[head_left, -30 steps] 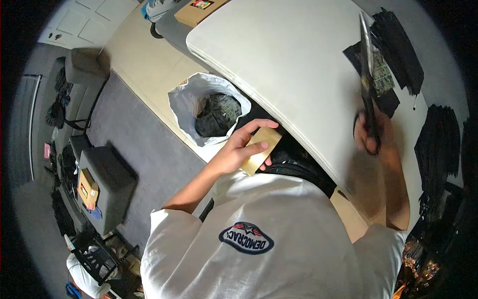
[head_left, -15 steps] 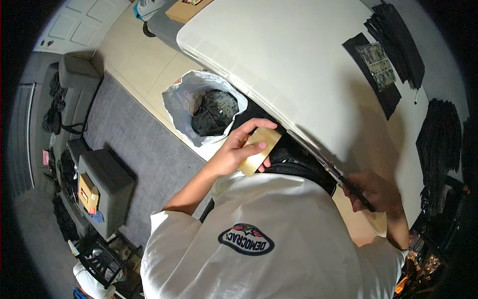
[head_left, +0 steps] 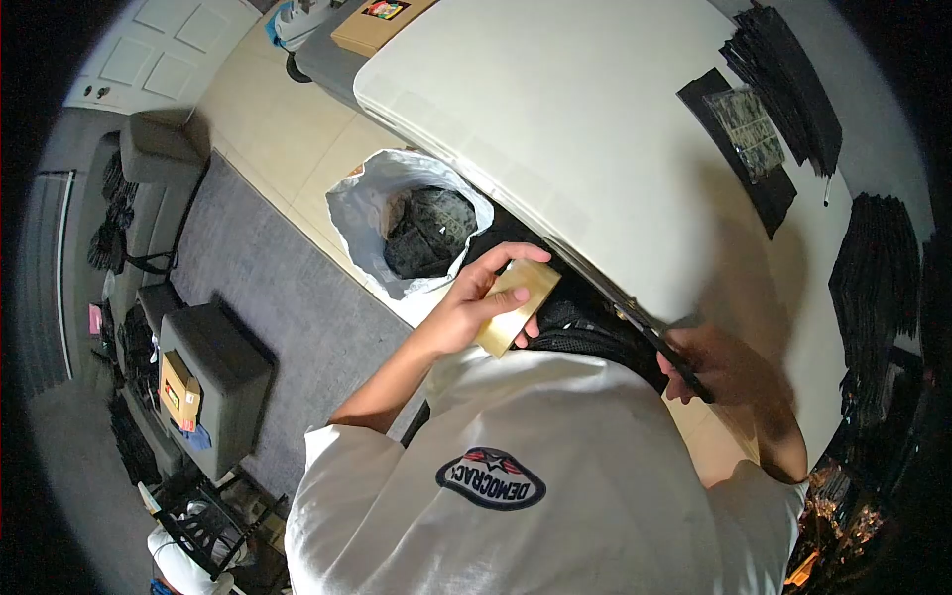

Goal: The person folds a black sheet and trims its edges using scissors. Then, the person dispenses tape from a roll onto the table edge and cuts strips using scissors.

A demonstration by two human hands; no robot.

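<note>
Near my lap, my left hand [head_left: 471,312] grips a flat gold piece [head_left: 518,303], thumb on its face and fingers behind it. My right hand [head_left: 706,365] is closed round the handles of long dark scissors [head_left: 635,315] at the near table edge. Their blades point toward the gold piece, and the tips lie close to my left fingers. Farther right on the white table [head_left: 555,109] is a black strip [head_left: 769,203] with a clear packet of patterned greenish pieces [head_left: 750,136] on it. A stack of black strips [head_left: 788,89] lies beside them.
An open white bag [head_left: 357,233] holding dark scraps [head_left: 428,230] stands left of the table. More black strips [head_left: 875,297] hang at the right. A cardboard box [head_left: 377,28] is at the top, and a grey ottoman [head_left: 233,387] with another box [head_left: 178,390] is at the left.
My right hand has brought the scissors from above the packet down to the near table edge, with the blades now toward my left hand. My left hand keeps its hold on the gold piece.
</note>
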